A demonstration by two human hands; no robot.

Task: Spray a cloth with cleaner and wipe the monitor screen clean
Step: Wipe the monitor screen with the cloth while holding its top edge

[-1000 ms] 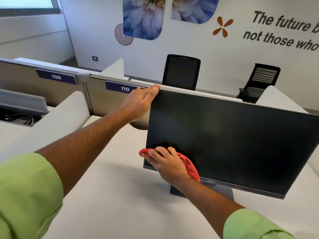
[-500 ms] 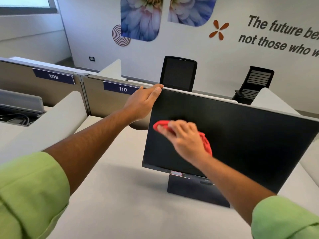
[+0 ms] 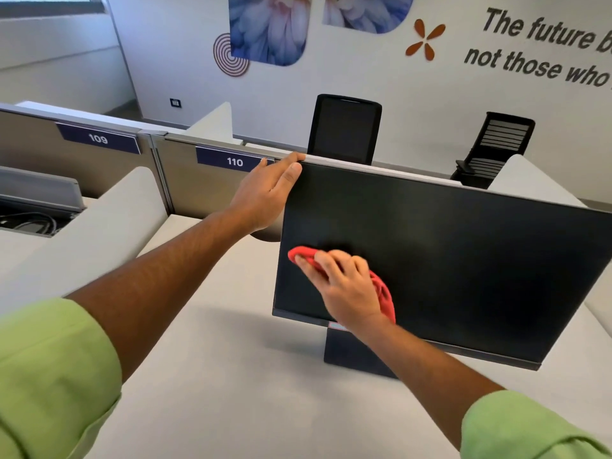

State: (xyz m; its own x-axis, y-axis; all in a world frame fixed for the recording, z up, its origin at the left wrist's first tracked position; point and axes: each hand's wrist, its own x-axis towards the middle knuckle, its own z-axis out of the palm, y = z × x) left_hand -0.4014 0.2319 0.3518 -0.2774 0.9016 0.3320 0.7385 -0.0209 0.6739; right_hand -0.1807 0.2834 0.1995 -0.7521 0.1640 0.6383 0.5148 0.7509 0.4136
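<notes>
Head view, lower centre: the right hand [image 3: 347,286], fingers spread nearly flat, presses a bunched red cloth [image 3: 384,294] against the lower-left part of the monitor screen [image 3: 447,260], apparently to wipe it. Farther up, the left hand [image 3: 265,197] curls over the monitor's top-left corner, probably bracing it against that push. Standing on the pale surface [image 3: 215,376], the monitor faces the wearer, long axis running from frame centre toward the right edge.
</notes>
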